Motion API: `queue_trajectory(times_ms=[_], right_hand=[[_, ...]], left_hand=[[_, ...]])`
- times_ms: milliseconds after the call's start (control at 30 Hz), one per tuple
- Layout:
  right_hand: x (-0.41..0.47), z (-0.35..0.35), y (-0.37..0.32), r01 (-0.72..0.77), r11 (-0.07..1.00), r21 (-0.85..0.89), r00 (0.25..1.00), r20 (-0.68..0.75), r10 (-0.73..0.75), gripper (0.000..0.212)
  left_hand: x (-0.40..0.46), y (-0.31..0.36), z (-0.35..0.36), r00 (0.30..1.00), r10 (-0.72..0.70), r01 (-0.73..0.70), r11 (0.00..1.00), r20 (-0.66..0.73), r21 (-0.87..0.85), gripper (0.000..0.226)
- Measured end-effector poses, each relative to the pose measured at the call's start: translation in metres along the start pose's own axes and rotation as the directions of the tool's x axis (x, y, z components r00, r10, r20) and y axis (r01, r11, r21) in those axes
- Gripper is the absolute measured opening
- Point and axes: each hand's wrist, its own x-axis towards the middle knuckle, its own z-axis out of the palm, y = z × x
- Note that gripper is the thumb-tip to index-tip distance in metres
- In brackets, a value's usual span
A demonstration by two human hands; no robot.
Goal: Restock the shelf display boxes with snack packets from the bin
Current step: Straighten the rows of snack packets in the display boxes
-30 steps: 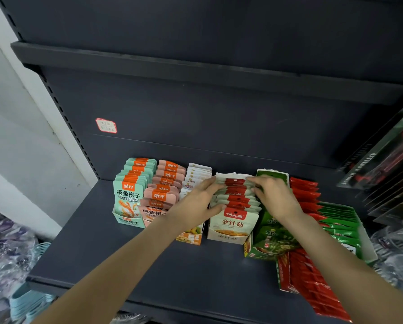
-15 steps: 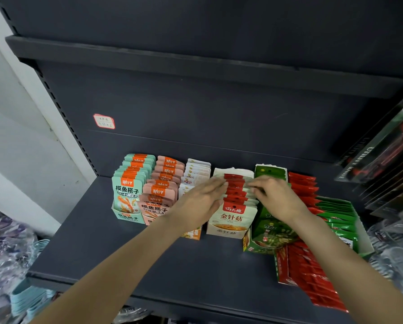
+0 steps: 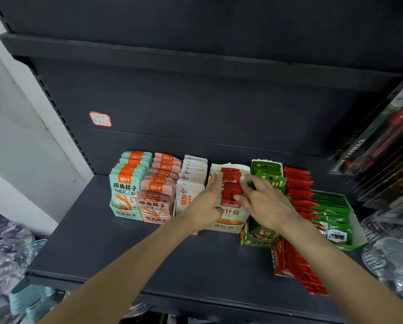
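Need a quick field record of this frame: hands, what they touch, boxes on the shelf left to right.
left hand: fingers straight, pressing the left side of the cream packet stack
right hand: fingers spread over the stack's right side and top
cream box: packets with red tops stand upright, nearly full
boxes left to right: teal box; pink box; white-yellow packets; cream box; green box; red packets; green tray
shelf: dark grey
bin: not in view

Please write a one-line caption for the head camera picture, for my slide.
Both hands, left hand and right hand, press flat on the cream packets in their display box on the dark shelf.
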Motion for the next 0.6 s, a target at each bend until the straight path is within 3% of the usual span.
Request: queue_trajectory(times_ms=[100, 167, 233, 300, 433, 600], right_hand=[[-0.002, 0.003, 0.0, 0.02, 1.0, -0.018, 1.0, 0.011, -0.02, 0.066], [-0.001, 0.007, -0.001, 0.036, 0.998, -0.044, 0.997, 0.063, -0.033, 0.068], [0.003, 0.012, -0.003, 0.03, 0.998, -0.061, 0.995, 0.102, -0.024, 0.069], [0.008, 0.009, -0.004, 0.03, 0.996, -0.081, 0.992, 0.127, -0.019, 0.069], [0.008, 0.002, -0.001, 0.027, 0.994, -0.105, 0.995, 0.103, -0.017, 0.066], [0.006, 0.001, 0.001, 0.037, 0.99, -0.136, 0.991, 0.135, -0.018, 0.066]], left_hand=[[0.0, -0.005, -0.006, 0.998, 0.044, -0.035, 0.97, -0.034, 0.239, 0.086], [0.002, -0.011, -0.01, 0.996, 0.092, -0.086, 0.859, 0.012, 0.504, 0.086], [0.007, -0.014, -0.011, 0.997, 0.056, -0.08, 0.795, 0.058, 0.601, 0.083], [0.014, -0.015, -0.014, 0.998, 0.022, -0.057, 0.78, 0.064, 0.623, 0.073], [0.021, -0.014, -0.023, 0.998, 0.06, -0.067, 0.867, 0.03, 0.494, 0.054], [0.028, -0.017, -0.018, 0.998, 0.063, -0.058, 0.826, 0.01, 0.561, 0.056]])
